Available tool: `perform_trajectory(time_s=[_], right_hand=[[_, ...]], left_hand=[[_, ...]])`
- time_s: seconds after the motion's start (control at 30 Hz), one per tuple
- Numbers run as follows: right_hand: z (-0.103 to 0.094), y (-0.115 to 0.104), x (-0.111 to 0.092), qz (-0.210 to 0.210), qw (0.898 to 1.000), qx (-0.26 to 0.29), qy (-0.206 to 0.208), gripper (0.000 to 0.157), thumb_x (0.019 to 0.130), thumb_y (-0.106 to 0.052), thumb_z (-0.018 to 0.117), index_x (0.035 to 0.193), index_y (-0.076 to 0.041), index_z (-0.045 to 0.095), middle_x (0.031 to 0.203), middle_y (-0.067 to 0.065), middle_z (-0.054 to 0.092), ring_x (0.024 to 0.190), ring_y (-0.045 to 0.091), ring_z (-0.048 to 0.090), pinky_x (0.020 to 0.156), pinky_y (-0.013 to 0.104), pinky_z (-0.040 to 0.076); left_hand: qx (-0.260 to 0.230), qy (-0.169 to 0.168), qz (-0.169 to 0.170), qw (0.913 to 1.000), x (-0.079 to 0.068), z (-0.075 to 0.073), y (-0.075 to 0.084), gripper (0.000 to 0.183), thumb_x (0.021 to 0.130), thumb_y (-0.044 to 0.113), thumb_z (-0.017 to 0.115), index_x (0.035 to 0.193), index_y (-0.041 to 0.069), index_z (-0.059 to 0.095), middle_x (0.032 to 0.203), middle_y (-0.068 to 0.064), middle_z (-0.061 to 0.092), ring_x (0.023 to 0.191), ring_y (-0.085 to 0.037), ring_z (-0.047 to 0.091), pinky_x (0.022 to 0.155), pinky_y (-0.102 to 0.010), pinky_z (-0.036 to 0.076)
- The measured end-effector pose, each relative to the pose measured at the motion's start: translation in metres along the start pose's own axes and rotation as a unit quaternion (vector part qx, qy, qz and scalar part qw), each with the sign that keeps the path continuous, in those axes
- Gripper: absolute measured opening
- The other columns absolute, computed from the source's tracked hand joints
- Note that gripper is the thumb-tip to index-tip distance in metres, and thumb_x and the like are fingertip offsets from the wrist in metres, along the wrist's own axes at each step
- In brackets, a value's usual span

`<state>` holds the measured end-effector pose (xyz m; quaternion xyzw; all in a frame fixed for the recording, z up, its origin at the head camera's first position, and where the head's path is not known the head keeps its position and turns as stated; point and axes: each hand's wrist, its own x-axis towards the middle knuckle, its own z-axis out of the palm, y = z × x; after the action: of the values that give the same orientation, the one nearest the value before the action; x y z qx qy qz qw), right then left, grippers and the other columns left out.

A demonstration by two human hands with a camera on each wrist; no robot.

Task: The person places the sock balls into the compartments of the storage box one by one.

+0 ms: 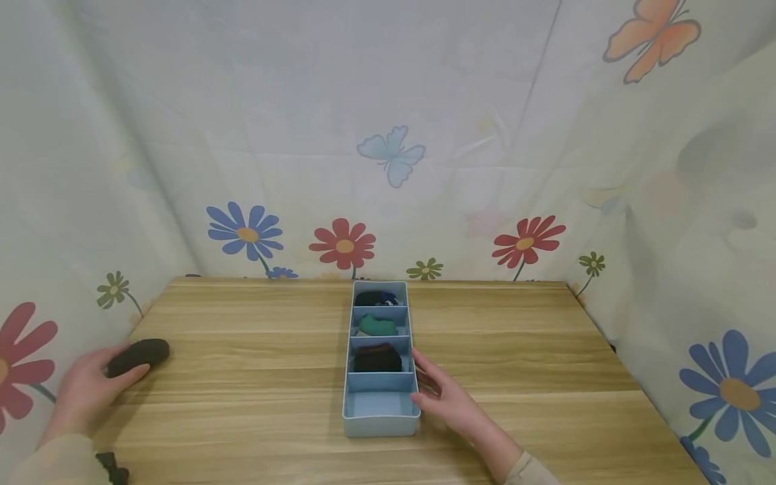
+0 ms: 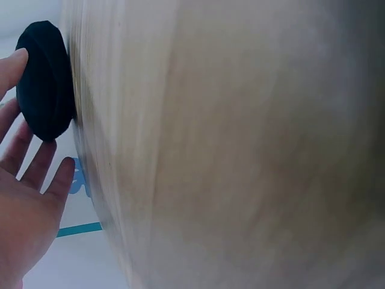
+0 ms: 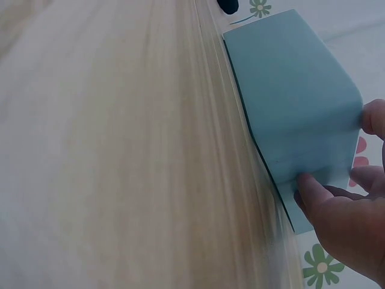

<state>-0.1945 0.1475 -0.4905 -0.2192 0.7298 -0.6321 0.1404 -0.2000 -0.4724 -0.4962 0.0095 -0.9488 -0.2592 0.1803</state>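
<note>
At the table's left side, my left hand (image 1: 87, 384) holds a black rolled-up sock (image 1: 139, 357) between thumb and fingers; in the left wrist view the sock (image 2: 45, 81) is close over the wood. A light blue divided box (image 1: 380, 426) stands mid-table. My right hand (image 1: 451, 401) touches its right wall, fingertips at the side and thumb at the rim. From back to front, the compartments hold a dark sock with blue and white (image 1: 370, 298), a green sock (image 1: 377, 326) and a black sock (image 1: 377, 359); the front compartment's bare floor (image 1: 378, 404) shows.
The wooden table (image 1: 261, 377) runs back to a white cloth (image 1: 291, 135) printed with flowers and butterflies, which also hangs at both sides. A small dark object (image 1: 113, 468) lies by the left sleeve at the lower edge of the head view.
</note>
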Motion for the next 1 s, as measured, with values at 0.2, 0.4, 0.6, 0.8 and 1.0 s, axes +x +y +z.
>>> perform_trajectory(time_s=[0.2,0.4,0.6,0.8,1.0], right_hand=[[0.000,0.000,-0.001,0.003,1.000,-0.001,0.001,0.074,0.096,-0.001,0.062,0.157,-0.002,0.021,0.159,0.025,0.022,0.141,0.046,0.029,0.113,0.052,0.027],[-0.001,0.001,-0.001,-0.002,1.000,0.000,0.002,0.073,0.096,0.000,0.062,0.157,-0.002,0.021,0.159,0.025,0.022,0.141,0.046,0.030,0.113,0.052,0.027],[-0.001,0.003,0.001,-0.011,1.000,0.003,0.002,0.073,0.095,0.002,0.061,0.157,-0.002,0.022,0.159,0.024,0.021,0.141,0.045,0.030,0.112,0.051,0.029],[-0.001,0.002,0.001,-0.008,1.000,0.002,0.000,0.073,0.095,0.001,0.062,0.157,-0.003,0.022,0.160,0.023,0.020,0.141,0.045,0.029,0.112,0.051,0.029],[-0.002,0.002,0.001,-0.005,1.000,0.001,0.000,0.073,0.096,-0.001,0.062,0.157,-0.004,0.022,0.160,0.023,0.020,0.141,0.044,0.030,0.112,0.051,0.029]], left_hand=[[-0.025,-0.023,-0.028,0.9990,-0.001,0.002,0.004,0.062,0.091,0.028,0.072,0.131,-0.014,0.051,0.126,-0.044,0.047,0.113,-0.059,0.044,0.095,-0.068,0.032],[-0.032,-0.044,-0.034,0.9979,0.000,0.002,0.006,0.060,0.094,0.026,0.069,0.134,-0.014,0.048,0.129,-0.046,0.043,0.117,-0.062,0.040,0.096,-0.070,0.030],[-0.030,-0.059,-0.051,0.9965,0.002,0.004,0.006,0.061,0.092,0.026,0.072,0.133,-0.012,0.048,0.131,-0.044,0.043,0.114,-0.060,0.044,0.090,-0.066,0.037],[-0.025,-0.059,-0.039,0.9972,0.005,0.008,0.010,0.058,0.089,0.024,0.074,0.128,-0.013,0.050,0.127,-0.041,0.049,0.110,-0.055,0.048,0.087,-0.059,0.039],[-0.024,-0.063,-0.025,0.9974,0.011,0.018,0.017,0.056,0.089,0.022,0.075,0.126,-0.013,0.051,0.124,-0.040,0.051,0.109,-0.054,0.048,0.088,-0.062,0.038]])
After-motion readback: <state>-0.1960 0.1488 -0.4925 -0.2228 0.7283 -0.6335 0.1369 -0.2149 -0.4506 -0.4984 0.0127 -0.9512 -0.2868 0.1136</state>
